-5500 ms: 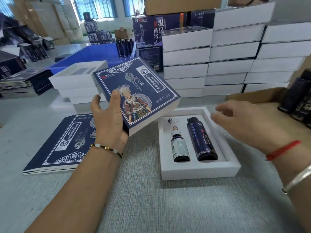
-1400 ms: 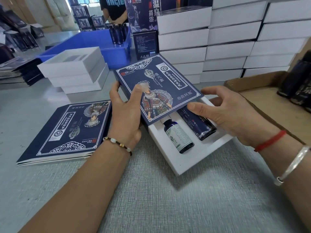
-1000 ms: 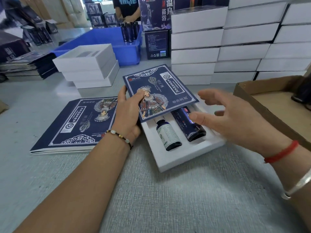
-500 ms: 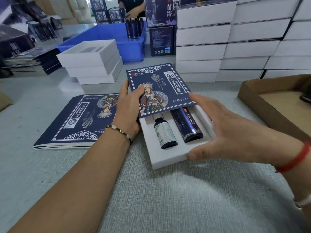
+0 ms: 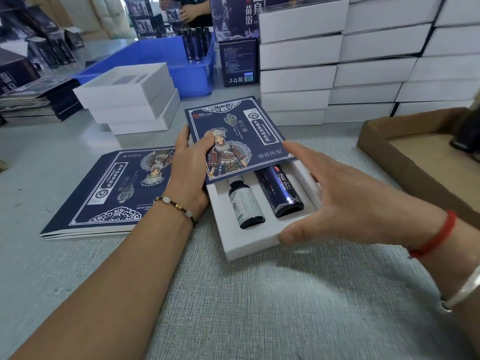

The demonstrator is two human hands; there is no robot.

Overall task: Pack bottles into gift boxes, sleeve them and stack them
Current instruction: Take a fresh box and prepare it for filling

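Sleeving is the step in hand, judging by how the pieces lie on the grey surface (image 5: 259, 307). At the back right stand the stacks of white boxes (image 5: 363, 61), where a finished pack would presumably end up; a shorter pile of empty white trays (image 5: 130, 100) sits to the left, with a blue bin (image 5: 155, 61) behind it and a cardboard tray (image 5: 415, 157) off to the right. A flat pile of spare sleeves (image 5: 111, 188) lies just beside the left forearm.

At the centre, the white gift box (image 5: 249, 242) rests on the surface with its far half already inside the printed navy sleeve (image 5: 239, 136); the near half lies bare, showing the dark tall bottle (image 5: 283, 190) and the smaller dropper bottle (image 5: 245, 206) side by side in their wells, necks hidden under the sleeve's edge.

The left hand (image 5: 189, 172) grips the sleeve at its left edge, thumb on the printed face and fingers curled round the side. The right hand (image 5: 350, 203) cups the box's right near corner, fingers spread along the right wall and thumb at the front edge.

Next, the box probably needs pushing straight forward while the left hand holds the sleeve's mouth open and square; a skewed push could snag a corner or crease the card. Stacking is not yet done.
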